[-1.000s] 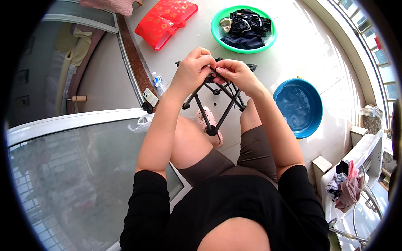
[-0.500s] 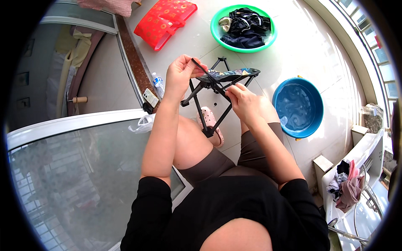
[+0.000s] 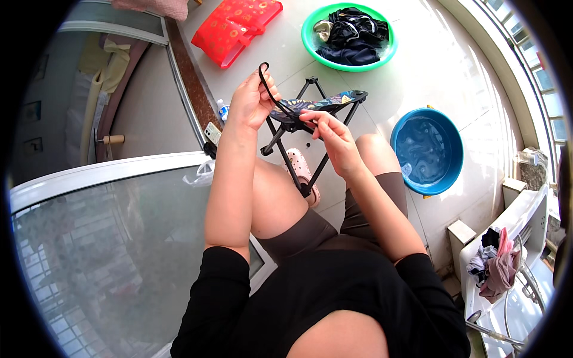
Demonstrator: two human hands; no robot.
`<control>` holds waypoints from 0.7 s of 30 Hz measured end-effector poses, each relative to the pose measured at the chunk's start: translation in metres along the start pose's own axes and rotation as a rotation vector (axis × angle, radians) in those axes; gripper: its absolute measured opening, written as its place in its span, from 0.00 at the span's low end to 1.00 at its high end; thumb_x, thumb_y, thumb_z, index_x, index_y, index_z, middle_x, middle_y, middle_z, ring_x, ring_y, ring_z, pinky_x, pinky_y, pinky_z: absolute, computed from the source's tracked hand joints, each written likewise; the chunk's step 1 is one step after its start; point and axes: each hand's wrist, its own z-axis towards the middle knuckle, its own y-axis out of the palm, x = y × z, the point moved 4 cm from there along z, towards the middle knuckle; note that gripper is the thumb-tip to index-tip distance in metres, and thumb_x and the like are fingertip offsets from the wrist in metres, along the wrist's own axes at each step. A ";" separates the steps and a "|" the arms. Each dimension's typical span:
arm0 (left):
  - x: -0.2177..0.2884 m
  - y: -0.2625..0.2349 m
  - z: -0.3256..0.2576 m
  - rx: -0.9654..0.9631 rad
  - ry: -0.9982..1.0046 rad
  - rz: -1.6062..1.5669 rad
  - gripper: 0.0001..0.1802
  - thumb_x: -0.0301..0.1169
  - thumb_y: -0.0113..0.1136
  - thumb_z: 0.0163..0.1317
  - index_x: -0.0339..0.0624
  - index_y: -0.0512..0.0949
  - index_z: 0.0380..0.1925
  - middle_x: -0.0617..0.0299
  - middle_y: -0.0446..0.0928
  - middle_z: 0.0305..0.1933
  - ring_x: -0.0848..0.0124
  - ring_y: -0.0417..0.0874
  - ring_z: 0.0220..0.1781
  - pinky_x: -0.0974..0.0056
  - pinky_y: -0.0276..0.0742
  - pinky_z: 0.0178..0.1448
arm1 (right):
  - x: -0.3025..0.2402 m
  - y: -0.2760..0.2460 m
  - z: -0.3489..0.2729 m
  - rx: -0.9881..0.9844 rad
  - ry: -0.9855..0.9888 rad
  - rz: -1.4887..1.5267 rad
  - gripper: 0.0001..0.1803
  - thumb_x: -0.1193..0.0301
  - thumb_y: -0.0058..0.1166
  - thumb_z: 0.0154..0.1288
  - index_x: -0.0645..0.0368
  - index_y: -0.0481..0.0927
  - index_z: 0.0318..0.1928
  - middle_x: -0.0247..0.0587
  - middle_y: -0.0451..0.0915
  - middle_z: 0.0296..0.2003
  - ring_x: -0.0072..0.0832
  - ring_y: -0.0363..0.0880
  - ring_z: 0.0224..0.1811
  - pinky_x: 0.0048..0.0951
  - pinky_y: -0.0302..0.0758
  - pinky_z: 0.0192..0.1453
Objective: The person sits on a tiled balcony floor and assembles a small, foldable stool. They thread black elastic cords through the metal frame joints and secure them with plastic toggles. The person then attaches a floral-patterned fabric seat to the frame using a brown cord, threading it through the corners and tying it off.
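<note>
A small folding stool [image 3: 341, 101] with black legs and a patterned fabric seat stands unfolded in front of my knees. From it a thin black strap [image 3: 271, 94] rises in a loop. My left hand [image 3: 248, 101] pinches this strap above the left side of the seat, its top bend sticking up past the fingers. Closer to the stool's near corner, my right hand [image 3: 335, 142] has its fingers closed on the lower stretch of the strap. What lies between those fingertips is partly hidden. A pink clog [image 3: 296, 162] on my foot shows behind the stool legs.
A green basin [image 3: 307, 45] of dark clothes stands far ahead, beside a red bag [image 3: 224, 36]. To the right is a blue bucket [image 3: 456, 152] of cloudy water. Crumpled clothes [image 3: 500, 271] lie on a white sink edge. A glass door [image 3: 119, 250] borders my left.
My left hand has risen slightly and drawn the strap into a taller loop. My right hand has shifted a little left and up, turning its fingers along the strap.
</note>
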 end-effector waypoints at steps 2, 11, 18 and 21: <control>-0.003 0.002 0.000 0.045 0.001 -0.023 0.13 0.37 0.57 0.72 0.48 0.72 0.27 0.74 0.59 0.19 0.80 0.56 0.20 0.69 0.58 0.28 | 0.004 0.002 0.007 0.018 0.054 0.233 0.17 0.60 0.43 0.77 0.53 0.69 0.29 0.36 0.74 0.41 0.28 0.69 0.51 0.29 0.63 0.57; 0.004 -0.007 -0.008 0.249 0.134 0.020 0.14 0.36 0.54 0.73 0.48 0.72 0.26 0.75 0.55 0.16 0.81 0.51 0.16 0.70 0.49 0.22 | 0.025 -0.016 0.005 0.128 0.119 0.306 0.19 0.61 0.40 0.78 0.51 0.59 0.27 0.29 0.61 0.25 0.26 0.67 0.37 0.25 0.61 0.42; 0.010 0.058 -0.009 -0.128 0.286 0.610 0.13 0.38 0.56 0.73 0.45 0.77 0.31 0.74 0.65 0.20 0.82 0.64 0.22 0.73 0.63 0.30 | 0.003 -0.021 0.044 0.078 0.271 -0.093 0.16 0.60 0.45 0.77 0.54 0.65 0.32 0.25 0.61 0.24 0.19 0.61 0.27 0.22 0.59 0.34; 0.008 0.066 -0.003 -0.268 0.292 0.839 0.10 0.34 0.59 0.71 0.40 0.80 0.34 0.70 0.75 0.26 0.82 0.74 0.29 0.74 0.69 0.35 | -0.013 -0.004 0.050 -0.114 0.085 -0.809 0.22 0.53 0.49 0.73 0.62 0.72 0.35 0.36 0.73 0.23 0.29 0.71 0.27 0.32 0.68 0.33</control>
